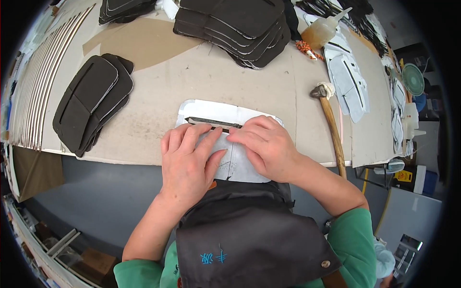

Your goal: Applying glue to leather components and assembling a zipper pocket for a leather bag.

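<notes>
A white-backed panel (211, 109) with rounded corners lies at the table's front edge, partly over my lap. Across it runs a narrow slot with a dark-edged strip (199, 121). My left hand (186, 156) rests on the panel, its fingertips pressing along the strip's lower edge and its thumb held apart. My right hand (266, 146) bears on the strip's right end with bent fingers, the thumb lower down on the panel. Neither hand closes around anything. The fingers cover part of the strip and the panel's sides.
Stacks of dark panels (91, 98) lie at left and far centre (230, 24). To the right are a hammer (330, 122), a squeeze bottle of amber liquid (321, 32) and white panels (348, 81). Long thin rods (43, 81) line the left side. A dark apron (249, 249) covers my lap.
</notes>
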Motion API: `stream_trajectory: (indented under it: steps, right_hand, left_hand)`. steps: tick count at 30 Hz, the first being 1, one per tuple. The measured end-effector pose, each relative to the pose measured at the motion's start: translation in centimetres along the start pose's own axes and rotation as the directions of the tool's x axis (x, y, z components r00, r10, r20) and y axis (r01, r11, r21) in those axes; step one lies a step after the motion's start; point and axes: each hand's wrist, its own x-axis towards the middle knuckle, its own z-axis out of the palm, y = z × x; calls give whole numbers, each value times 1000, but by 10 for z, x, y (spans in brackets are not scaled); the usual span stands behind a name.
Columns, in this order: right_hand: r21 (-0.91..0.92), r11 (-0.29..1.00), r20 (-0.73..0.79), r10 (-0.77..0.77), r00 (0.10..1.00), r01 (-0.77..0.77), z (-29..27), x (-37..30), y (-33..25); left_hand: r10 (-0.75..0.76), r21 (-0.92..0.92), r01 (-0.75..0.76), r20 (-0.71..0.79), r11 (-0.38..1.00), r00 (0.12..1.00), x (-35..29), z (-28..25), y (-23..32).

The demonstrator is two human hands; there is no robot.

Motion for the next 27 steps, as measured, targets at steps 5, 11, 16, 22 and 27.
stream_trajectory:
  steps: [5,11,16,22,27]
  right_hand:
    - [372,893,-75,302,950,-255,-6,-9,-1]
    - [-145,989,48,10,999,-3,-8,-7,-12]
    - [-65,997,92,37,995,-31,-20,-5,-5]
    - [266,947,82,161,983,-178,-15,34,-11]
    - [332,927,73,161,984,-176,17,58,-15]
  left_hand:
    - [22,13,-21,-29,1000,999,-2,2,-5]
    - [27,-11,-27,-28,1000,999,-3,-4,-5]
    - [0,-115,-7,-68,993,998,-7,-9,-11]
    - [-68,-78,51,-229,996,971,-17,-11,-31]
    - [-84,-66,68,-263,995,961,-15,-5,-30]
